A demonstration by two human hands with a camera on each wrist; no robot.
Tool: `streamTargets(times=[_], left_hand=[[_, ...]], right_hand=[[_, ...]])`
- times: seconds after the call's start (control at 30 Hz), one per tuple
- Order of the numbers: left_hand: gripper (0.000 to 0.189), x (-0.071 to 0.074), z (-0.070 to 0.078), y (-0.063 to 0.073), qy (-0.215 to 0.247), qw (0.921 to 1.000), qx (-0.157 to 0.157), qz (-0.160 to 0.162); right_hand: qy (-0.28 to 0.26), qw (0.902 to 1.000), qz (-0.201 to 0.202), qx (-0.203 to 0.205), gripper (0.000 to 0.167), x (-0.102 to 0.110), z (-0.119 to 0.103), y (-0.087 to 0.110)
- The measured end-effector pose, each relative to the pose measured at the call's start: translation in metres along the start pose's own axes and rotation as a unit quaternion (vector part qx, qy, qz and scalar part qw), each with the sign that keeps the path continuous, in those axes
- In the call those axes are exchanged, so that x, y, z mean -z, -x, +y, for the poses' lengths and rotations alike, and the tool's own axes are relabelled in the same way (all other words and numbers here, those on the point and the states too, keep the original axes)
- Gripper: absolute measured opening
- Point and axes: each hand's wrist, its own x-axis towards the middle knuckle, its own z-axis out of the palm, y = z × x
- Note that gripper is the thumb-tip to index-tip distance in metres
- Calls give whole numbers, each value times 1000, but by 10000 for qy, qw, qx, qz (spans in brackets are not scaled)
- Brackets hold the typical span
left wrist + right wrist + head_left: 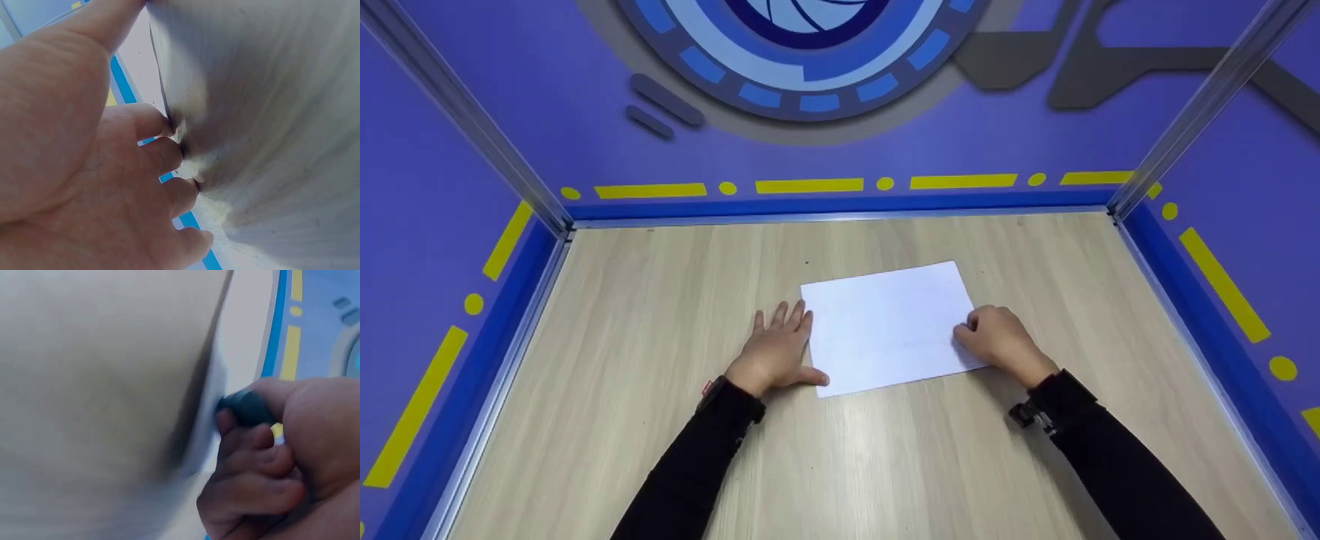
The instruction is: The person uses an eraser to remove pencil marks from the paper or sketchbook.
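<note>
A white sheet of paper point(889, 324) lies slightly turned on the wooden table. My left hand point(776, 352) rests at its left edge with the fingers spread, the thumb over the near left corner. In the left wrist view its fingertips point(191, 188) press down along that edge. Over the right edge of the sheet, my right hand point(999, 339) has its fingers curled. The right wrist view shows a small dark teal object point(248, 409) pinched between thumb and forefinger; I cannot tell its kind. The head view hides this object behind the hand.
The pale wooden tabletop point(675, 285) extends around the sheet. Purple-blue panels with yellow dashes enclose it, with a back wall point(810, 161) and side walls. Metal rails point(840, 217) run along the table's edges.
</note>
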Motion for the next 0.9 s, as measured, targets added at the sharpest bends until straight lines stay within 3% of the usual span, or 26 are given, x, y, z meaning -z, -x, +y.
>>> streamTargets(times=[0.27,0.5,0.57,0.77,0.8,0.9], left_hand=[[120,0,-1,0,-65,10000,26,40],[123,-6,-4,-4,-21,10000,-47,82],[125,-11,-9,-7,77,9998,-81,139],[131,-31,-27,-26,112,9994,-228,242],[128,-29,-25,-24,65,9994,-227,252],[122,-20,-17,-15,21,9994,-210,269]], right_hand=[[-374,9969,-292,622,45,-26,-53,5],[-57,9926,-445,1128,44,-67,-108,-6],[18,9889,-444,1415,44,-85,-118,-15],[466,9818,-737,1689,42,-107,-161,-19],[565,9818,-862,1594,40,-101,-174,-13],[767,9794,-887,1646,41,-106,-181,-15]])
